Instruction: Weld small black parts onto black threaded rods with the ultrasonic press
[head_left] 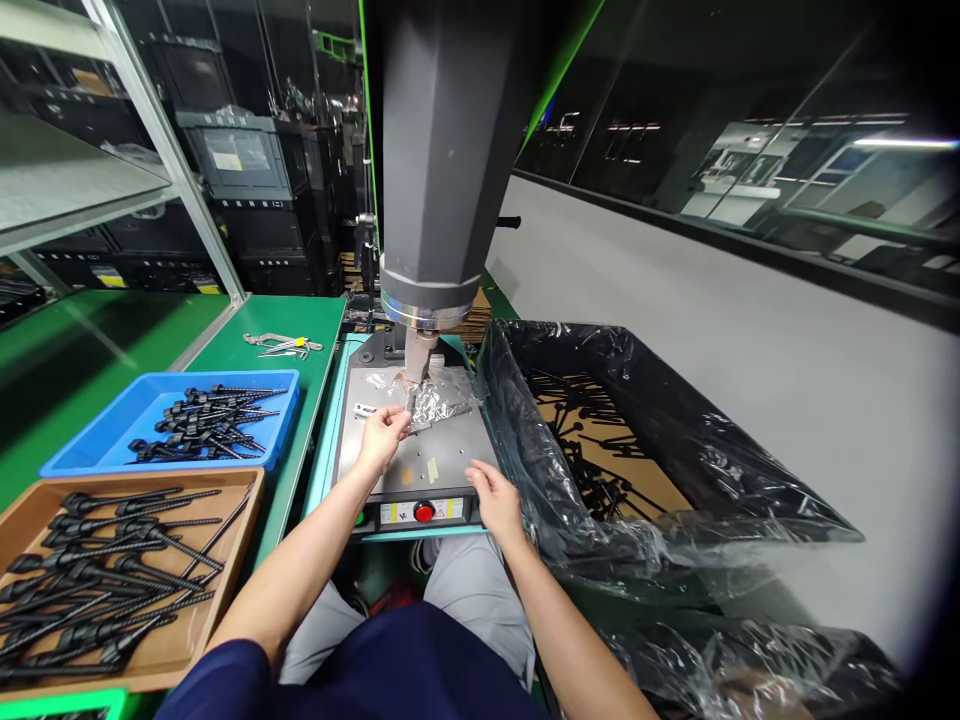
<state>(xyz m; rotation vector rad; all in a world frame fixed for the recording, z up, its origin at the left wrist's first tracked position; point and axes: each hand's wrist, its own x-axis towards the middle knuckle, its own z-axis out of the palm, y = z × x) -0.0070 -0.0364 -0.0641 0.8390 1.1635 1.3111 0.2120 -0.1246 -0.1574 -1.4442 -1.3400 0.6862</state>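
Under the machine head [431, 200], my left hand [384, 438], fingers narrow, meets a small dark part [411, 399], long axis toward the head; grip I can't tell. Right of it, my right hand [496, 497] is loosely open.

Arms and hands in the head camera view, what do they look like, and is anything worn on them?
The left hand and right hand are human and bare, without gloves. A short, dark navy sleeve shows above the bare left forearm; the right sleeve is out of view.
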